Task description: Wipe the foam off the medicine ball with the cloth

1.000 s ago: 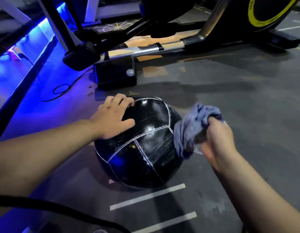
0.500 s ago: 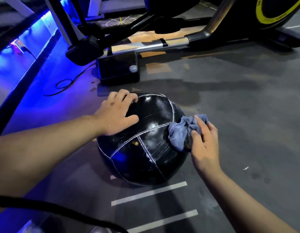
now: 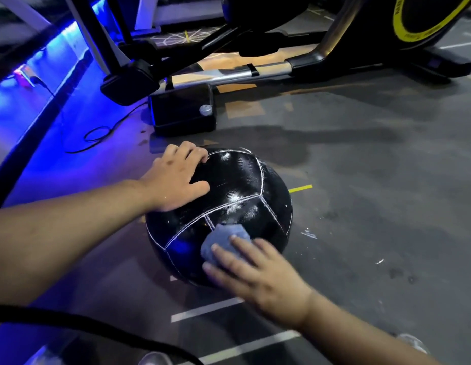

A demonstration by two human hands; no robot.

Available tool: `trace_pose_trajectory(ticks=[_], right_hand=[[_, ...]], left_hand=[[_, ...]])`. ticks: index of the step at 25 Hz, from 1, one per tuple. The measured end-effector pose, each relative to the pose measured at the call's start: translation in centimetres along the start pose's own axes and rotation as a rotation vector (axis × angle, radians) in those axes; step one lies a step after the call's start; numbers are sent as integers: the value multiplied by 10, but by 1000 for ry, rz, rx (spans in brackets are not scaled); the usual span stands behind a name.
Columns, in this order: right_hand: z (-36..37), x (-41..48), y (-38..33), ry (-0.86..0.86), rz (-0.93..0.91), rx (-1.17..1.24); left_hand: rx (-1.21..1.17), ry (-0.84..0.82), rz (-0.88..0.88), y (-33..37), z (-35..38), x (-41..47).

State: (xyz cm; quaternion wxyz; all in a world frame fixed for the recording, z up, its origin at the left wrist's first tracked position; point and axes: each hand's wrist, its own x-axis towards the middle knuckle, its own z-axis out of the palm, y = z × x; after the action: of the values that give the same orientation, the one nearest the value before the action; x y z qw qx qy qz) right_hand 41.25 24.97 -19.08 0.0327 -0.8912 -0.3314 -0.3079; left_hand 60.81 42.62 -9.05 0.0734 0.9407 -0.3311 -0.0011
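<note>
A black medicine ball [image 3: 237,185] with white seams rests on the grey gym floor in the middle of the view. My left hand [image 3: 173,177] lies flat on its upper left side, fingers spread over the top. My right hand [image 3: 258,272] presses a grey-blue cloth [image 3: 221,239] against the near front face of the ball, fingers flat over it. The ball's surface looks wet and glossy, with faint white streaks near the seams. Its underside is hidden.
An exercise machine with a black base block [image 3: 184,111], a silver rail [image 3: 229,75] and a yellow-ringed flywheel [image 3: 424,19] stands just beyond the ball. A black cable [image 3: 97,135] loops on the blue-lit floor at left. White floor lines [image 3: 205,309] and foam flecks [image 3: 308,233] lie nearby.
My right hand has carried the cloth from the ball's right side round to its near front face. The left hand has stayed on top of the ball.
</note>
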Motion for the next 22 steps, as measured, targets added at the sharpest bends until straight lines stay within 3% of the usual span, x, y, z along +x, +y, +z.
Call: trace_pose_trajectory(ticks=[1, 4, 5, 6, 9, 10, 11, 13, 14, 16, 19, 22], right_hand=[[-2, 1, 14, 36, 32, 30], [-4, 13, 44, 290, 641, 183], [0, 18, 36, 338, 742, 208], [6, 22, 19, 336, 683, 199], [7, 19, -6, 141, 150, 122], [2, 20, 11, 114, 102, 102], [0, 22, 28, 140, 176, 103], [-5, 27, 57, 275, 560, 132], [-3, 26, 59, 296, 634, 123], [9, 15, 35, 272, 444, 97], [32, -25, -15, 80, 17, -30], [29, -59, -18, -101, -118, -96]], left_hand=[[-6, -7, -9, 1, -1, 1], [-18, -41, -46, 5, -5, 8], [-6, -46, -45, 7, -5, 10], [15, -48, -36, 9, -5, 11], [53, -26, -19, 10, -2, 9], [48, -20, -28, 10, -2, 9], [43, -24, -38, 9, -3, 9], [42, -53, -48, 10, -5, 11], [54, -58, -41, 11, -4, 11], [84, -55, -11, 14, -3, 15], [89, -54, -6, 13, -3, 17], [100, -46, 6, 13, -1, 14]])
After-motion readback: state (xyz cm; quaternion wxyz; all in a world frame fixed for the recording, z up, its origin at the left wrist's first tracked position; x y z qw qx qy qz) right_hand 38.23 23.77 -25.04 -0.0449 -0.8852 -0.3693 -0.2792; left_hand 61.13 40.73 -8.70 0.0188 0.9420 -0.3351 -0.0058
